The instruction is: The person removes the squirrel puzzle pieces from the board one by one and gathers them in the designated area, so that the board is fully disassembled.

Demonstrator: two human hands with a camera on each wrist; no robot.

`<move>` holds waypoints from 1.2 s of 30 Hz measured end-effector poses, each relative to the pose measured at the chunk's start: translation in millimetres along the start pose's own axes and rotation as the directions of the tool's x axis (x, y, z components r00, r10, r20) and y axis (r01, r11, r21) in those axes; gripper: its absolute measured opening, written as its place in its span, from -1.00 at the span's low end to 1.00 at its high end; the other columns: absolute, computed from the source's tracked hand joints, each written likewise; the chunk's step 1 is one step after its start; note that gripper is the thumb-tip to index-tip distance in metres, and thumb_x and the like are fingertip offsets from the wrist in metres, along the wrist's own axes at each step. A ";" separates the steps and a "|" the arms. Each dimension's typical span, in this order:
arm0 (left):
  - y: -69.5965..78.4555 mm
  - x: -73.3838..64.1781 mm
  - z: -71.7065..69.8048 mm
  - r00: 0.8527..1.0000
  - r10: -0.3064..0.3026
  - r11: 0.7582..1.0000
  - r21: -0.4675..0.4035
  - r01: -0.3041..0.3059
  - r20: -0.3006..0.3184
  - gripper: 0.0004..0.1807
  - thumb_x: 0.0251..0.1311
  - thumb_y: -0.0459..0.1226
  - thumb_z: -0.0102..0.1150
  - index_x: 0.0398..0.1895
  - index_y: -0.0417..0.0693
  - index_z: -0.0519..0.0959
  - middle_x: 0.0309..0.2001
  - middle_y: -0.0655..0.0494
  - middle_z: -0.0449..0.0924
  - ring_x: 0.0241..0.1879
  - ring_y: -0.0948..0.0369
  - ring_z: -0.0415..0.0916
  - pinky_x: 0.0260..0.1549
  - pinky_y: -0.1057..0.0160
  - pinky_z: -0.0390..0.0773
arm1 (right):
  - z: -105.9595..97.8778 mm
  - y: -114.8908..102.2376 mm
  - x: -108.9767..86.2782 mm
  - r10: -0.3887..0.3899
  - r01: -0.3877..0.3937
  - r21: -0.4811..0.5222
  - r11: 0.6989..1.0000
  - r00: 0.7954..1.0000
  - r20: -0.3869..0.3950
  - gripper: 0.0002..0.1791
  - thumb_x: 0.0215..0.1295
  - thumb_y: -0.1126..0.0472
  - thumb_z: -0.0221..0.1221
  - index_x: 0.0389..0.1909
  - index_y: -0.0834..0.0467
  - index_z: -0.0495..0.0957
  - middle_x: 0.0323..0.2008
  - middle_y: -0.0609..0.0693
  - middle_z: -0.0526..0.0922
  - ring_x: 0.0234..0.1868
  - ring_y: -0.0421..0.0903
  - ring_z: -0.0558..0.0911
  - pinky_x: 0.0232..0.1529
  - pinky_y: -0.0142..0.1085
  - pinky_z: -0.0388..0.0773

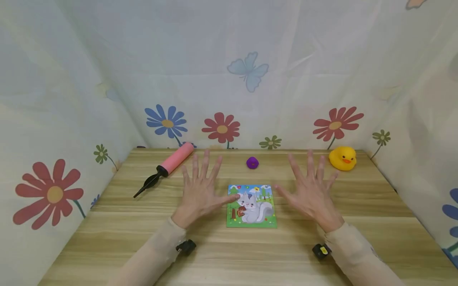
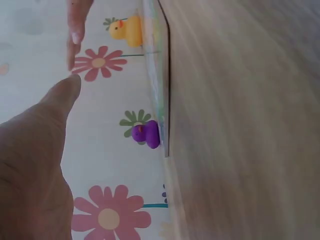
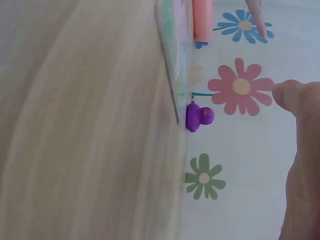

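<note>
Both hands are raised over the table with fingers spread, and neither holds anything. My left hand is just left of a square squirrel picture puzzle, its thumb overlapping the puzzle's left edge in the head view. To the puzzle's right is my right hand, thumb pointing toward it. The puzzle lies flat, showing a grey squirrel with an acorn on a green and blue scene. In the left wrist view the left hand appears above the tabletop, apart from the puzzle. The right wrist view shows part of the right hand.
A small purple duck sits behind the puzzle. At the back right stands a larger yellow rubber duck. A pink hand pump with a black nozzle lies at the back left. Flower-printed cloth surrounds the wooden table.
</note>
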State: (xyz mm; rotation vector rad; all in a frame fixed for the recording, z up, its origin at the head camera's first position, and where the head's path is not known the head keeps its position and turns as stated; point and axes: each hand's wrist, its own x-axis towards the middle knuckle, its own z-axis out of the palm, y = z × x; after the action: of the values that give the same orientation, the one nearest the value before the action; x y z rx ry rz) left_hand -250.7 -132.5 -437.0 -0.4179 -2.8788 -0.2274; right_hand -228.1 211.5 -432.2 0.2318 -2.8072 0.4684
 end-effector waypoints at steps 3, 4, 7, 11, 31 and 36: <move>-1.7 2.7 -3.6 0.999 0.034 0.997 -0.070 -0.037 -0.034 0.49 0.06 0.69 0.20 0.88 0.34 -0.29 0.82 0.03 -0.68 0.79 -0.21 -0.60 0.66 -0.44 -0.40 | -4.9 -6.1 5.9 -0.003 0.004 0.042 0.999 1.000 -0.021 0.18 0.46 -0.58 0.10 0.87 -0.19 -0.21 0.77 0.34 -0.56 0.70 0.65 -0.42 0.32 0.85 -0.47; -2.5 3.4 -4.9 0.998 0.043 0.994 -0.094 -0.047 -0.039 0.48 0.06 0.68 0.22 0.88 0.33 -0.27 0.83 0.02 -0.65 0.80 -0.20 -0.54 0.69 -0.40 -0.37 | -6.6 -8.3 8.1 -0.004 0.006 0.066 0.998 1.000 -0.026 0.18 0.46 -0.55 0.13 0.87 -0.19 -0.21 0.78 0.35 -0.54 0.71 0.64 -0.38 0.35 0.84 -0.42; -4.5 5.2 -9.0 0.997 0.065 0.983 -0.167 -0.071 -0.042 0.47 0.07 0.65 0.26 0.89 0.26 -0.18 0.85 -0.06 -0.49 0.81 -0.22 -0.33 0.71 -0.35 -0.20 | -11.1 -15.4 14.5 -0.022 0.027 0.164 0.986 0.999 -0.034 0.18 0.48 -0.45 0.20 0.87 -0.14 -0.21 0.79 0.35 -0.46 0.73 0.60 -0.29 0.46 0.78 -0.29; -6.9 5.9 -13.2 0.996 0.087 0.961 -0.262 -0.087 -0.012 0.43 0.09 0.59 0.34 0.87 0.13 -0.03 0.82 -0.15 -0.08 0.76 -0.22 -0.03 0.66 -0.38 0.08 | -15.8 -23.5 22.2 -0.063 0.070 0.326 0.943 0.998 -0.032 0.15 0.53 -0.29 0.27 0.87 -0.09 -0.20 0.81 0.29 -0.25 0.76 0.47 -0.14 0.56 0.65 -0.09; -16.5 4.3 17.0 0.944 0.252 0.894 -0.425 -0.143 0.212 0.28 -0.01 0.41 0.63 0.65 -0.16 0.41 0.49 -0.08 0.47 0.48 -0.05 0.41 0.53 -0.18 0.45 | 14.8 -65.6 40.5 -0.173 0.101 0.719 0.688 0.985 0.028 -0.09 0.42 0.04 0.52 0.69 0.06 0.32 0.36 0.15 0.54 0.28 0.13 0.56 0.19 0.02 0.67; -20.5 3.6 20.5 0.936 0.289 0.874 -0.455 -0.172 0.200 0.29 -0.07 0.36 0.69 0.65 -0.13 0.41 0.50 -0.09 0.44 0.52 -0.08 0.34 0.54 -0.21 0.41 | 29.3 -66.0 40.8 -0.190 0.063 0.741 0.669 0.978 0.088 -0.16 0.44 0.09 0.52 0.65 0.07 0.38 0.29 0.12 0.59 0.26 0.26 0.58 0.21 0.02 0.67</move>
State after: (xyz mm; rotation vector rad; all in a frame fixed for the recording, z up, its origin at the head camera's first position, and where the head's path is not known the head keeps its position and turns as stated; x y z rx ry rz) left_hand -264.2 -147.2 -458.3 -0.9349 -2.9777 -0.8354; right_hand -260.7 135.5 -427.1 0.6485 -2.5435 1.6069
